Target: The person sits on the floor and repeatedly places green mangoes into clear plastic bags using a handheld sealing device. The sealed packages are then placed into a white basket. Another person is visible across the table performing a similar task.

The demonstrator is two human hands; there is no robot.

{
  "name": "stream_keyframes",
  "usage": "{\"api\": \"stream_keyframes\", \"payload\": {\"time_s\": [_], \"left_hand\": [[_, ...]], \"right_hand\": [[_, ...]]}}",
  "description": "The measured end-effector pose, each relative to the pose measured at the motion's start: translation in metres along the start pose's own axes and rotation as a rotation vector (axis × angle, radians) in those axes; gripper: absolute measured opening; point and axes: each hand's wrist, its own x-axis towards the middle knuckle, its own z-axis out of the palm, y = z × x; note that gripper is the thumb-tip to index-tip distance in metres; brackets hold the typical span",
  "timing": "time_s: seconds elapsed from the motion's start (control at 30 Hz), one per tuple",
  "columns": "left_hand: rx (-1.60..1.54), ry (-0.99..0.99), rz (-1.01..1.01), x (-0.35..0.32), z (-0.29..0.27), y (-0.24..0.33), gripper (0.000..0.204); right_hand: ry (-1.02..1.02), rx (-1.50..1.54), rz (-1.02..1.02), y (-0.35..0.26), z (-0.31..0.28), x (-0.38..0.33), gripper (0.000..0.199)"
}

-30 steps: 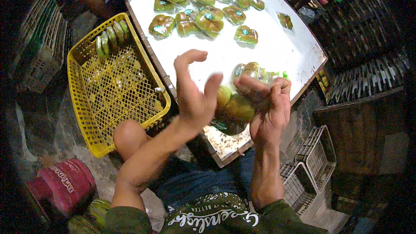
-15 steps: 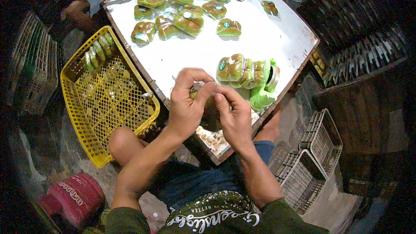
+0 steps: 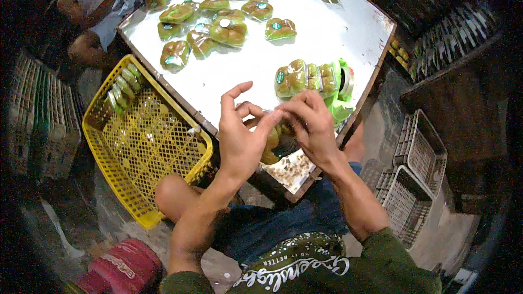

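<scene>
Close to the table's near corner, both my hands meet over a clear-bagged green-brown bread (image 3: 270,151), partly hidden beneath them. The thumb of my left hand (image 3: 238,140) presses at the bag's gathered top, its forefinger raised and another finger curled. Fingers of my right hand (image 3: 315,125) pinch the same spot from the other side. Just beyond my right hand, several bagged breads (image 3: 294,78) lean in a row against a bright green tape dispenser (image 3: 343,108), which carries a roll of tape.
Several more bagged breads (image 3: 229,30) lie on the far half of the white table (image 3: 218,81). Left of it, a yellow crate (image 3: 147,141) holds a row of packs. Grey crates (image 3: 406,201) and a red gas cylinder (image 3: 122,267) stand on the floor. A co-worker (image 3: 92,5) sits far left.
My left forefinger has lifted away from the bag's top, and more of the bread shows below my hands. The whole view has shifted, bringing more of the co-worker into sight.
</scene>
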Motion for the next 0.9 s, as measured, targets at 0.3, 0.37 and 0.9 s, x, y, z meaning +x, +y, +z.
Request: {"api": "stream_keyframes", "payload": {"time_s": [0.3, 0.37, 0.9], "left_hand": [[-0.362, 0.194, 0.012, -0.005, 0.012, -0.039, 0.009], [-0.458, 0.217, -0.022, 0.000, 0.015, -0.043, 0.019], [-0.075, 0.083, 0.034, 0.003, 0.039, -0.062, 0.020]], "right_hand": [[0.328, 0.481, 0.338, -0.016, 0.025, -0.006, 0.009], [0.502, 0.649, 0.418, -0.034, 0.036, -0.007, 0.020], [0.448, -0.327, 0.776, 0.177, -0.058, -0.046, 0.046]]}}
